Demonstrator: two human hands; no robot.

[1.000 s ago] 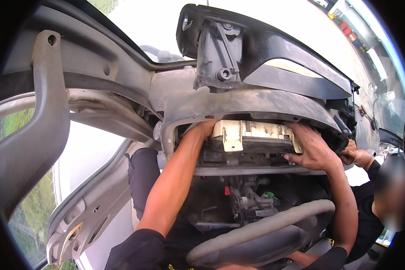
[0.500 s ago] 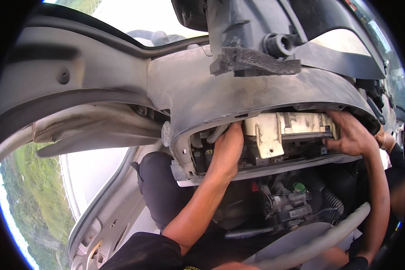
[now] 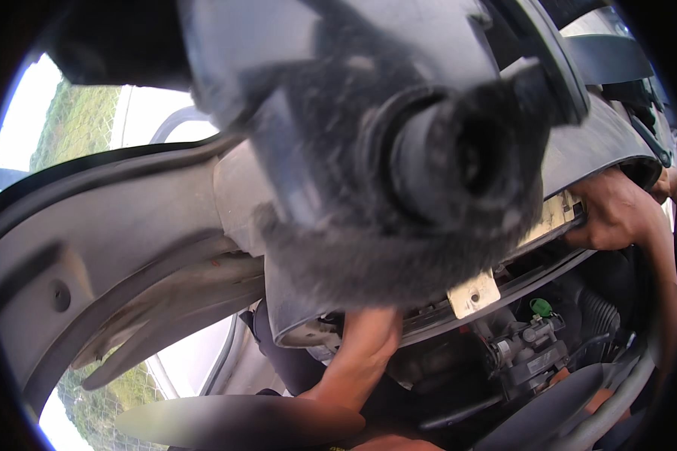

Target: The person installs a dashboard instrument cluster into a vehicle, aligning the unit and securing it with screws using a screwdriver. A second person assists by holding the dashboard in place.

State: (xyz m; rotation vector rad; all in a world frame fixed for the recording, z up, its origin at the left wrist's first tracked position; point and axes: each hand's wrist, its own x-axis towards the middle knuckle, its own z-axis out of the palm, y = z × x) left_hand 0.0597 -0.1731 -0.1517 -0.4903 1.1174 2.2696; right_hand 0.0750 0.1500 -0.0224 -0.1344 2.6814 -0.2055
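A cream instrument cluster housing (image 3: 553, 218) sits in the dashboard opening, with its holed mounting tab (image 3: 475, 294) poking out below. My right hand (image 3: 617, 209) grips the housing's right end, fingers over the top and thumb beneath. My left hand (image 3: 372, 329) reaches up into the left part of the opening. A large black plastic part (image 3: 301, 150) with a round socket and a fuzzy foam strip (image 3: 368, 263) looms close in front, so the left fingers and much of the housing are hidden.
Below the opening is the steering column mechanism (image 3: 530, 346) with a green piece (image 3: 541, 307). The steering wheel rim (image 3: 617, 406) curves at lower right. Another person's hand (image 3: 666, 183) shows at the far right. A grey pillar trim (image 3: 128, 225) runs along the left.
The view has shifted, and the black part now looks much larger and covers the middle. The housing's tab now hangs past the opening's lower edge. Both hands stay at the opening.
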